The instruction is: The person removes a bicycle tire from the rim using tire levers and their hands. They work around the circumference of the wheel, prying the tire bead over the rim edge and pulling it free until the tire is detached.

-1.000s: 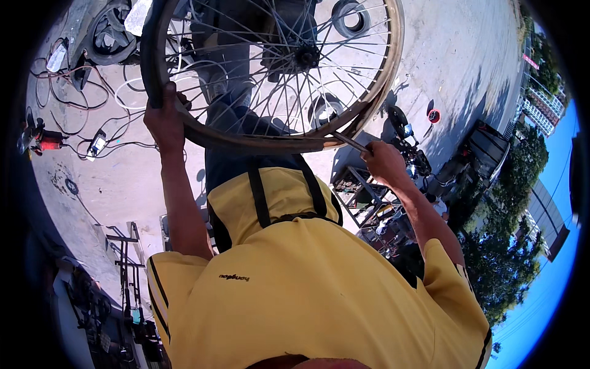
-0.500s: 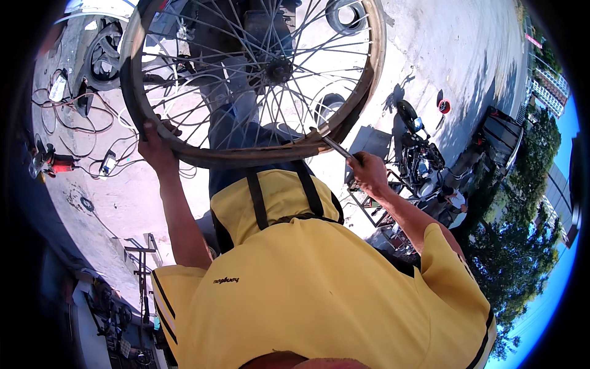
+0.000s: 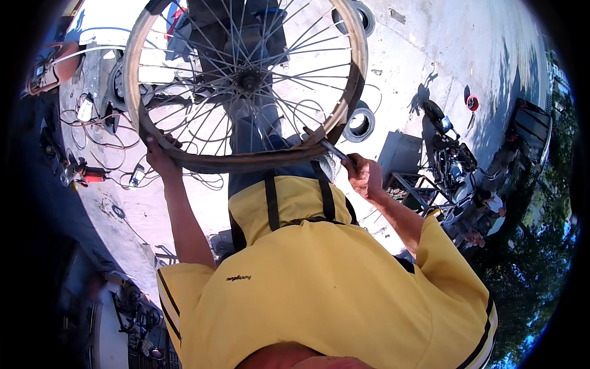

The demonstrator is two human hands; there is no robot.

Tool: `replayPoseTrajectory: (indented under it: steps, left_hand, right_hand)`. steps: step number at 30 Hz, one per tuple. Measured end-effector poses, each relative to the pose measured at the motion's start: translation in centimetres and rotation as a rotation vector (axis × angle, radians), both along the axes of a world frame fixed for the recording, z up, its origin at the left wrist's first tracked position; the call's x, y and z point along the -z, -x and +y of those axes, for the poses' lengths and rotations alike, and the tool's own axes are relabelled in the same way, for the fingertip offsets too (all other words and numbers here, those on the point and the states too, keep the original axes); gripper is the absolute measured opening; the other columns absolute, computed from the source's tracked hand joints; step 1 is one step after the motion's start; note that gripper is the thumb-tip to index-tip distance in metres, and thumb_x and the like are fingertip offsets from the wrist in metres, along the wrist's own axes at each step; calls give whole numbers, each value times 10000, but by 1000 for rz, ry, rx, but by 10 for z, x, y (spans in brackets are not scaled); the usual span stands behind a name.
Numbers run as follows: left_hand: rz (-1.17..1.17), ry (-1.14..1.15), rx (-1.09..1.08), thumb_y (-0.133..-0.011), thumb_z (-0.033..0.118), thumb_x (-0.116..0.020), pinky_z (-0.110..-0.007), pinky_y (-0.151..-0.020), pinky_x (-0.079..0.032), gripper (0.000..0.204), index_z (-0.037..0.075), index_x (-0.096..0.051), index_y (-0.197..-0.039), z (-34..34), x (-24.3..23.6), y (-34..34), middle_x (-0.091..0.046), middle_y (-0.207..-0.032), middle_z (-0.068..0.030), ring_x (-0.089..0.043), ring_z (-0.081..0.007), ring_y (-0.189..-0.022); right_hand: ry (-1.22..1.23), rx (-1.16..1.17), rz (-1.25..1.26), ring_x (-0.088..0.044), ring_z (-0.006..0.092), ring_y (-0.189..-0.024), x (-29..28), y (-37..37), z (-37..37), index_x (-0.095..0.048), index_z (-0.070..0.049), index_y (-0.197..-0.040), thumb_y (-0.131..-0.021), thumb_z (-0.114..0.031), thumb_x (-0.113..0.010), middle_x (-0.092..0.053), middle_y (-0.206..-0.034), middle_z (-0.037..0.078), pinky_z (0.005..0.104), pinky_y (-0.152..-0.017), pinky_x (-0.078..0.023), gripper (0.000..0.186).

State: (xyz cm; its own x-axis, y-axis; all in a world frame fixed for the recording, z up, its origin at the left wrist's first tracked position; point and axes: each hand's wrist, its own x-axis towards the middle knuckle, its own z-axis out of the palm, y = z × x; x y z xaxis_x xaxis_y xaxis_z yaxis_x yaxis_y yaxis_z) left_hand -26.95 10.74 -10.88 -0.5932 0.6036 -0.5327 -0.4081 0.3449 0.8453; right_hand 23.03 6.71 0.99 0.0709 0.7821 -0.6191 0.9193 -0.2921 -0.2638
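Note:
A spoked wheel (image 3: 249, 80) with a worn, brownish rim is held up in front of my body, its hub facing me. My left hand (image 3: 162, 158) is closed around the near left part of the rim. In my right hand (image 3: 365, 177) is a metal tyre lever (image 3: 334, 149), gripped near its outer end. Its other end crosses the near right edge of the wheel, where a dark band runs along the rim. How far the tip is hooked under that band, I cannot tell.
Tyres (image 3: 359, 124) lie on the concrete beyond the wheel. A motorcycle (image 3: 448, 157) stands at the right, near a red round container (image 3: 472, 103). Hoses and cables (image 3: 110, 138) trail over the floor at the left, near a red-bodied tool (image 3: 93, 174).
The wheel has shifted left and tilted slightly against my body, while the background has slid right in the view. Both hands keep their grips, with the lever still across the rim.

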Motion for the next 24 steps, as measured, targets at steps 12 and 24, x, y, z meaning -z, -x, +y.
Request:
replayPoseTrajectory:
  steps: [12, 24]
  left_hand:
    - [4, -18, 52, -1041, 534, -550, -339, -592, -521, 511, 28, -571, -1107, 0, 2, 8, -596, -802, -65, -579, -184, -646]
    - [-47, -143, 106, -1057, 463, -546, -326, -556, -514, 434, 32, -594, -1040, 5, 19, 19, -605, -743, -70, -578, -172, -589]
  right_hand:
    - [-145, 51, 158, -718, 381, -769, 44, -20, -30, -743, -74, -1052, -944, -356, -695, -733, -802, 162, 460, -679, -559, 306]
    - [-284, -31, 202, -697, 400, -684, 98, -33, -45, -671, -84, -1022, -958, -412, -682, -715, -756, 143, 495, -622, -536, 334]
